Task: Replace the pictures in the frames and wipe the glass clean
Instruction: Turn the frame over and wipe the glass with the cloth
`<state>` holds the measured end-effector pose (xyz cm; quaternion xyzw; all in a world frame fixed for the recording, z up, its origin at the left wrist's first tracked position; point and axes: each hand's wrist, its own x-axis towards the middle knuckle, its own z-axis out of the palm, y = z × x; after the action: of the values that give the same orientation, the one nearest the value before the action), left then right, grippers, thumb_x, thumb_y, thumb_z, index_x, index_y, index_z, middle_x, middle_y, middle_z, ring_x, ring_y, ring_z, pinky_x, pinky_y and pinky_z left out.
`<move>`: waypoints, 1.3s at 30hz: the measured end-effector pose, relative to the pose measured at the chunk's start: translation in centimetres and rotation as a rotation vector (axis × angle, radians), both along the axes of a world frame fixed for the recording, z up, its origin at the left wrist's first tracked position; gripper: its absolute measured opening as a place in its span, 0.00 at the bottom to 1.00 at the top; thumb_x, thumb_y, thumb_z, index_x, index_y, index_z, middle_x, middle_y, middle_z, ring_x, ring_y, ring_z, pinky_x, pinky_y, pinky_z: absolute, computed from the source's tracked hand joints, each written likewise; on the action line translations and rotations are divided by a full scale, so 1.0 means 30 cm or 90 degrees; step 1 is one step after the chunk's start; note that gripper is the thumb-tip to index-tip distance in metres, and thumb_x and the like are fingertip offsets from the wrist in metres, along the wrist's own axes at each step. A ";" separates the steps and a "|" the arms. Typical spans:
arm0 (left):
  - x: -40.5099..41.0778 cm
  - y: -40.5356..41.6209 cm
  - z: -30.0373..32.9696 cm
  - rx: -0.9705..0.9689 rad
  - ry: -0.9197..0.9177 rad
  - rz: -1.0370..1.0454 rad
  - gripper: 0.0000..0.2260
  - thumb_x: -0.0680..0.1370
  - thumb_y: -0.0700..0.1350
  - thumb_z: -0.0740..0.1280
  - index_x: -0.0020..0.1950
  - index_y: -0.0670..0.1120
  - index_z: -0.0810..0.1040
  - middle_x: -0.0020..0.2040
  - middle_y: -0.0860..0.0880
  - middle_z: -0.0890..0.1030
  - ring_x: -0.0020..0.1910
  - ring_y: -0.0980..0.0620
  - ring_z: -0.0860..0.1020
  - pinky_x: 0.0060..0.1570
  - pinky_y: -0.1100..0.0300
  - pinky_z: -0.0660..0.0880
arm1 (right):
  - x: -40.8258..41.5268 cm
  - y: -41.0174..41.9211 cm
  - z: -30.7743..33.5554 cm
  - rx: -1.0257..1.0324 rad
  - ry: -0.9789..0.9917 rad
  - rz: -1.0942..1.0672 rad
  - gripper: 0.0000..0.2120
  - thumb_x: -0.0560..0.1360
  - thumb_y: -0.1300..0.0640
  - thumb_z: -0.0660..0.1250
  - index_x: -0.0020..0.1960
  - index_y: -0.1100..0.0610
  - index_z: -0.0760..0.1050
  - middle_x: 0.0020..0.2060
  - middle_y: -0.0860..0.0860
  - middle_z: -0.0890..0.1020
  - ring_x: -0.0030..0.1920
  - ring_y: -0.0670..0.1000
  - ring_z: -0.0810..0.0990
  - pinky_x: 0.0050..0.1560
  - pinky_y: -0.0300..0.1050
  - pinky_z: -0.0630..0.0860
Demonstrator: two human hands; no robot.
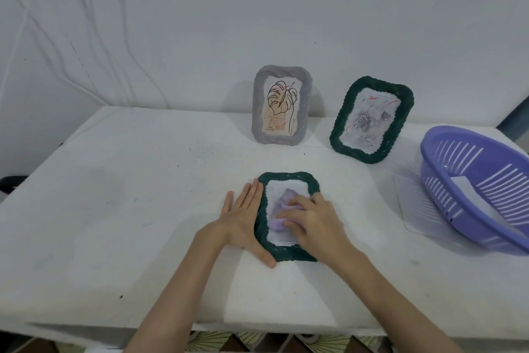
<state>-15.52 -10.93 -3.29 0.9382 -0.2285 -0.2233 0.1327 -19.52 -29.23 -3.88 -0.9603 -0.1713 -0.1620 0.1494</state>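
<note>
The right hand (310, 216) is gripping the cloth (279, 214) on the glass; the left hand (246, 209), released, is steadying the frame (289, 178). Hard pressing could be cracking it.

No legible text, only blurred print on the leaf picture (279, 108).

A single head-worn wide-angle view looks forward and down from above the near edge of the white worktop (114, 209), close over both forearms, facing the white wall (286, 9) behind the worktop's far edge.
</note>
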 end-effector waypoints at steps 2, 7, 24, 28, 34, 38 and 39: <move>-0.004 -0.001 -0.005 -0.012 -0.016 0.003 0.67 0.56 0.68 0.74 0.70 0.47 0.25 0.72 0.53 0.26 0.70 0.56 0.26 0.72 0.47 0.30 | -0.045 0.037 -0.015 0.005 -0.002 0.030 0.06 0.72 0.52 0.65 0.41 0.44 0.80 0.48 0.43 0.81 0.41 0.52 0.72 0.36 0.43 0.66; -0.011 -0.001 -0.006 -0.036 -0.026 0.018 0.67 0.55 0.67 0.75 0.71 0.48 0.27 0.73 0.54 0.28 0.71 0.57 0.28 0.72 0.48 0.30 | -0.098 -0.057 -0.001 -0.009 -0.005 0.049 0.06 0.69 0.55 0.68 0.41 0.45 0.81 0.46 0.44 0.81 0.36 0.52 0.73 0.33 0.44 0.71; -0.094 -0.042 -0.026 -0.227 -0.026 0.142 0.55 0.59 0.76 0.52 0.75 0.47 0.36 0.75 0.54 0.34 0.70 0.63 0.33 0.70 0.57 0.30 | -0.060 -0.030 -0.048 0.133 0.010 -0.037 0.09 0.74 0.54 0.64 0.51 0.52 0.80 0.50 0.49 0.81 0.44 0.54 0.74 0.46 0.43 0.74; -0.104 -0.045 -0.055 -0.139 -0.097 0.090 0.70 0.45 0.81 0.57 0.73 0.45 0.30 0.71 0.55 0.29 0.70 0.57 0.29 0.68 0.55 0.28 | -0.118 -0.096 -0.026 0.119 0.032 0.068 0.09 0.74 0.53 0.64 0.51 0.51 0.80 0.50 0.45 0.82 0.47 0.49 0.74 0.49 0.38 0.68; -0.114 -0.064 -0.064 -0.134 -0.175 0.127 0.66 0.46 0.82 0.47 0.73 0.45 0.32 0.69 0.57 0.30 0.71 0.58 0.32 0.69 0.54 0.30 | -0.059 -0.108 -0.035 0.137 0.011 -0.030 0.12 0.74 0.49 0.61 0.50 0.50 0.80 0.51 0.48 0.81 0.46 0.51 0.72 0.49 0.39 0.70; -0.130 -0.077 -0.056 -0.161 -0.191 0.162 0.64 0.48 0.80 0.51 0.74 0.47 0.35 0.70 0.59 0.33 0.72 0.60 0.35 0.69 0.56 0.30 | -0.099 -0.056 -0.044 0.116 0.033 0.040 0.10 0.75 0.51 0.61 0.50 0.51 0.80 0.48 0.46 0.82 0.45 0.51 0.73 0.46 0.42 0.72; -0.130 -0.078 -0.054 -0.162 -0.189 0.165 0.64 0.48 0.79 0.52 0.74 0.47 0.36 0.70 0.59 0.34 0.72 0.61 0.35 0.69 0.57 0.31 | -0.123 -0.073 -0.039 0.114 0.042 0.069 0.10 0.74 0.51 0.62 0.50 0.51 0.80 0.48 0.45 0.82 0.45 0.49 0.72 0.47 0.40 0.71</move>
<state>-19.41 -13.27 -4.90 0.9580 -0.1493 -0.0333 0.2425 -23.21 -31.41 -5.04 -0.9371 -0.2030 -0.1367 0.2489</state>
